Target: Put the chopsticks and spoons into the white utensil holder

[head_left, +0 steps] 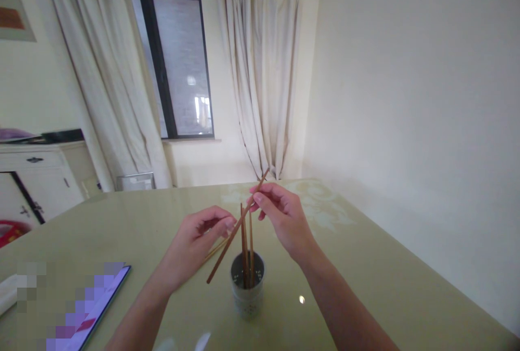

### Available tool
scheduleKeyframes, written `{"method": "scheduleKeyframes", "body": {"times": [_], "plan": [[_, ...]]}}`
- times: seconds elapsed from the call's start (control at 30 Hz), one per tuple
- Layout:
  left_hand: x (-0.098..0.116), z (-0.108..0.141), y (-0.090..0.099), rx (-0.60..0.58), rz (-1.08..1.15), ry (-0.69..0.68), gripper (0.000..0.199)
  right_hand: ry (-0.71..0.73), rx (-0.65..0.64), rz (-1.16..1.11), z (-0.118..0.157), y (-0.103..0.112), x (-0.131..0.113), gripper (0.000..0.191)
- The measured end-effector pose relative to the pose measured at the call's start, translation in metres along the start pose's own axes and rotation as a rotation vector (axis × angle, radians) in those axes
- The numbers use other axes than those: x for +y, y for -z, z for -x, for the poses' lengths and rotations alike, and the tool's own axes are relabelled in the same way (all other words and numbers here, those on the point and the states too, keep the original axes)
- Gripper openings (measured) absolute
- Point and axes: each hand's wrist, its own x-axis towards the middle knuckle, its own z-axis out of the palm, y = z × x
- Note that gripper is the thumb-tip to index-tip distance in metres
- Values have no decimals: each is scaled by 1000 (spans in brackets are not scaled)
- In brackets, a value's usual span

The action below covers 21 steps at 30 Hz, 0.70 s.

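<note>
A brown wooden chopstick slants over a grey cup, its upper part pinched between the thumb and fingers of my right hand. My left hand is closed, thumb against forefinger, with its fingertips right beside the middle of that chopstick. Whether they grip it or something else is hidden. Several more chopsticks, dark and light brown, stand upright in the cup below my hands. Light-coloured chopsticks show behind my left hand, partly covered by it.
The cup stands on a glossy greenish table. A flat device with a lit purple screen, partly blurred out, lies at the left. Beyond are a white cabinet, curtains and a window; a wall runs along the right.
</note>
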Motion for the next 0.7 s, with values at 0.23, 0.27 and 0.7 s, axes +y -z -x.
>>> {"method": "scheduleKeyframes", "body": {"times": [0.23, 0.27, 0.7], "plan": [[-54, -9, 18, -168, -428, 153, 28, 45, 10, -19, 0, 17, -28, 19], [-66, -9, 20, -200, -523, 189, 25, 49, 15, -16, 0, 19, -30, 19], [-150, 7, 11, -342, -898, 468, 20, 1, 65, 392, -12, 42, -5, 18]]}}
